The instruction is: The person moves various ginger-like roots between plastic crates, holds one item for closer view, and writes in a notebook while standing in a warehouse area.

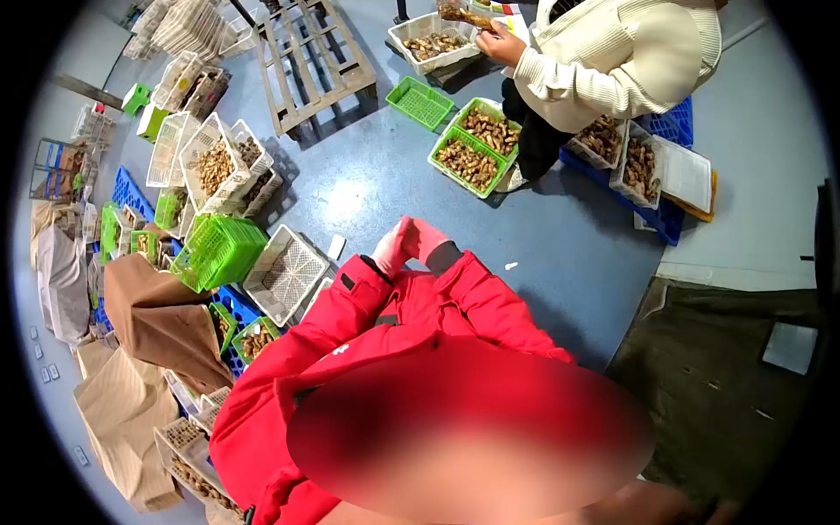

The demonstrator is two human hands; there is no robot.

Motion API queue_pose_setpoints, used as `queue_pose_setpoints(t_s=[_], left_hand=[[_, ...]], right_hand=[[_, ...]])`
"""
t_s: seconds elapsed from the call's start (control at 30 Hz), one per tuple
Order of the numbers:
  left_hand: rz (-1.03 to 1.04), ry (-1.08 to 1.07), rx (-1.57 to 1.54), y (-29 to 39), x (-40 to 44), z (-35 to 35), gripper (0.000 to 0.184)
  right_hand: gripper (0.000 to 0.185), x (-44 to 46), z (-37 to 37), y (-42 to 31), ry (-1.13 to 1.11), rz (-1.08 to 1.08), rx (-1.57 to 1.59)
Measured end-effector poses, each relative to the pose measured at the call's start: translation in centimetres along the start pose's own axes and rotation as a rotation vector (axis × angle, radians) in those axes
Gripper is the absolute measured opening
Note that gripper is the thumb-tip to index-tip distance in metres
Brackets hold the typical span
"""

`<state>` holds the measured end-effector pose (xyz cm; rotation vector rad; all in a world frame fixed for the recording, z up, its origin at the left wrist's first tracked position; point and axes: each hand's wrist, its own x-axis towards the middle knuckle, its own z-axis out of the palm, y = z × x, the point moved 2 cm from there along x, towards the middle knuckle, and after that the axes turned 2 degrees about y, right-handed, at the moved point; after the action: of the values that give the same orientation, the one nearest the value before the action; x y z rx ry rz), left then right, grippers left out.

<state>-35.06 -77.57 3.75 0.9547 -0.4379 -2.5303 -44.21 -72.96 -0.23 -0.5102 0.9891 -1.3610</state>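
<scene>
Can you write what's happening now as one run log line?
left hand: touching right hand | fingers: pose unclear | co-worker: holding brown thing | green basket: brown pieces inside

From my remote view, the blue floor (346, 197) looked smooth and glossy, throwing back a white glare. I saw plastic in the green crates (219, 254) and white crate (284, 276), rough wood in the slatted pallet (317, 74), matt cloth in the red jacket (306, 350), and ribbed knit in the cream top (569, 83).
</scene>
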Motion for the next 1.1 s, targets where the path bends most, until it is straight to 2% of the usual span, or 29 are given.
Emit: queue_pose_setpoints(t_s=[0.1,0.13,0.17,0.23,0.27,0.33,0.43,0.5,0.57,0.67,0.7,0.73,0.77,0.8,0.83,0.87,0.9,0.93,1.0,1.07,1.1], left_hand=[[-0.048,-0.066,-0.036,-1.2,0.5,2.4,0.021],[-0.330,-0.460,-0.591,-1.9,1.1,3.2,0.023],[-0.042,0.117,0.168,-1.8,-0.1,3.6,0.026],[-0.271,-0.305,-0.154,-3.2,0.9,3.9,0.034],[-0.065,0.017,0.232,-3.9,-0.3,5.5,0.044],[-0.095,-0.059,0.335,-5.5,-1.4,6.0,0.053],[-0.170,-0.157,0.360,-6.5,-2.5,6.1,0.053],[-0.230,-0.255,0.409,-6.1,-3.6,6.4,0.052],[-0.285,-0.365,0.440,-4.9,-5.2,8.1,0.050],[-0.279,-0.240,0.361,-5.2,-5.6,9.5,0.047],[-0.302,-0.212,0.278,-5.5,-5.9,8.9,0.046],[-0.298,-0.336,0.167,-4.5,-6.7,8.1,0.044],[-0.311,-0.461,0.078,-4.4,-5.0,10.9,0.042],[-0.195,-0.140,0.291,-1.8,-6.8,16.5,0.040],[-0.192,-0.171,0.311,-2.5,-5.1,16.2,0.040],[-0.204,-0.182,0.341,-3.9,-0.5,16.1,0.041],[-0.213,-0.207,0.368,-3.9,1.1,16.5,0.041],[-0.249,-0.098,0.379,-4.1,2.3,16.7,0.042],[-0.209,-0.112,0.344,-4.3,3.5,16.4,0.042],[-0.171,-0.170,0.241,-4.2,4.4,16.7,0.042],[-0.157,-0.097,0.251,-4.2,4.5,17.1,0.037]], right_hand=[[0.027,-3.3,1.4,-6.1,0.123,0.219,0.579],[0.027,-3.7,0.5,-5.6,0.023,0.159,0.574],[0.028,-4.9,1.5,-7.0,0.074,0.077,0.380],[0.028,-6.6,0.2,-6.3,0.075,0.086,0.527],[0.027,-8.3,0.6,-7.3,0.145,0.092,0.651],[0.025,-11.5,1.0,-8.5,0.178,0.096,0.706],[0.025,-11.9,1.2,-5.5,0.295,-0.024,0.666],[0.026,-13.8,2.6,-5.3,0.325,-0.222,0.520],[0.027,-13.1,1.6,-5.3,0.166,-0.263,0.618],[0.029,-13.7,2.5,-5.7,0.323,-0.216,0.601],[0.030,-14.8,4.7,-6.9,0.401,-0.229,0.555],[0.031,-15.5,6.6,-7.1,0.416,-0.316,0.270],[0.031,-15.2,5.5,-9.2,0.448,-0.327,0.198],[0.032,-14.9,4.3,-11.3,0.482,-0.336,0.125],[0.032,-14.6,3.1,-13.4,0.517,-0.343,0.053],[0.032,-12.7,-0.8,-13.6,0.483,-0.300,0.238],[0.032,-11.8,-1.8,-14.3,0.453,-0.263,0.412],[0.033,-11.6,-2.1,-14.7,0.499,-0.261,0.243],[0.034,-12.0,-0.6,-17.5,0.597,-0.231,-0.146],[0.035,-11.6,-0.1,-19.2,0.597,-0.212,-0.249],[0.035,-11.1,-1.4,-18.6,0.555,-0.203,-0.133]])
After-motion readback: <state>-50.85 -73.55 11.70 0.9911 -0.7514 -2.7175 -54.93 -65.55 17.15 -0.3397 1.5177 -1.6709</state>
